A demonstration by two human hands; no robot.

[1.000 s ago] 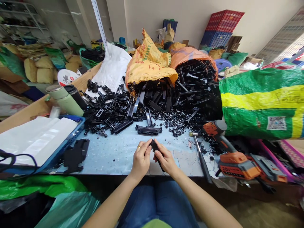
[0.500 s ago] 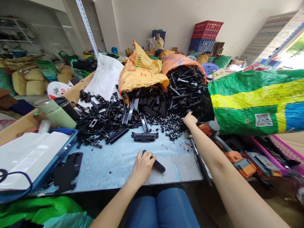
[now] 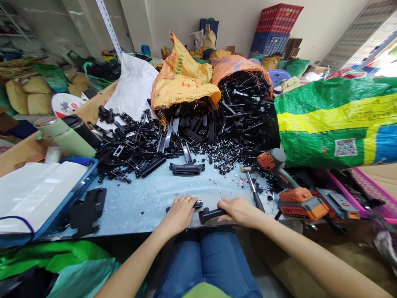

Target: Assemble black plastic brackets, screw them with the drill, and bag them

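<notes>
My left hand [image 3: 180,213] is closed over a slim black plastic bar [image 3: 197,204] at the table's front edge; the bar's ends stick out on both sides of the fingers. Just to the right, my right hand [image 3: 237,211] grips a black plastic arm [image 3: 209,215] by its right end. The two parts lie close together but look apart. Beyond the hands rests a black bracket [image 3: 187,169]. A hammer [image 3: 254,191] with a dark handle lies past my right hand, beside an orange and grey cordless drill [image 3: 293,188].
Black plastic parts [image 3: 130,145] heap up at the back left, screws [image 3: 225,155] at the back middle. Yellow [image 3: 186,91] and orange [image 3: 238,66] sacks spill more parts. A blue basket [image 3: 88,174] and black plate [image 3: 88,213] sit left; a green sack [image 3: 310,145] lies right.
My right hand has come back from the screw pile to the front edge and now grips a black arm. My left hand has shifted slightly; its bar now lies nearly level.
</notes>
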